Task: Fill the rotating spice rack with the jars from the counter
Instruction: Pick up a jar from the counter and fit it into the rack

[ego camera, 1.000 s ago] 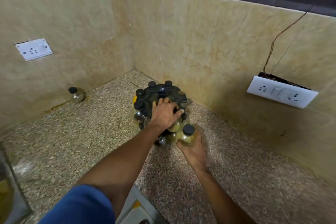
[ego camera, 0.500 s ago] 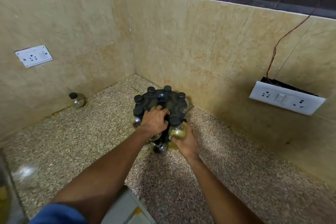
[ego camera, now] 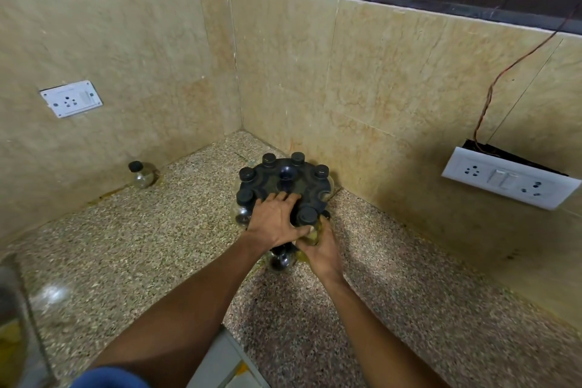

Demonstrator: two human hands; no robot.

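Observation:
The black rotating spice rack [ego camera: 277, 181] stands on the speckled counter near the corner, with several black-capped jars seated around its top ring. My left hand [ego camera: 273, 220] lies flat on the rack's near top, fingers spread. My right hand [ego camera: 321, 249] is wrapped around a glass jar with a black cap [ego camera: 307, 217] at the rack's near right slot. One more black-capped glass jar [ego camera: 141, 174] stands alone on the counter by the left wall. Lower jars [ego camera: 282, 258] show under my hands.
Marble walls enclose the corner on the left and the back. A white socket plate [ego camera: 71, 98] sits on the left wall, and a loose switch plate [ego camera: 510, 181] with wires hangs on the right wall. A metal sink edge [ego camera: 15, 309] shows at lower left.
My right hand has brought the jar up from in front of the rack into the near right slot. My left hand stayed on the rack top. The camera tilted slightly.

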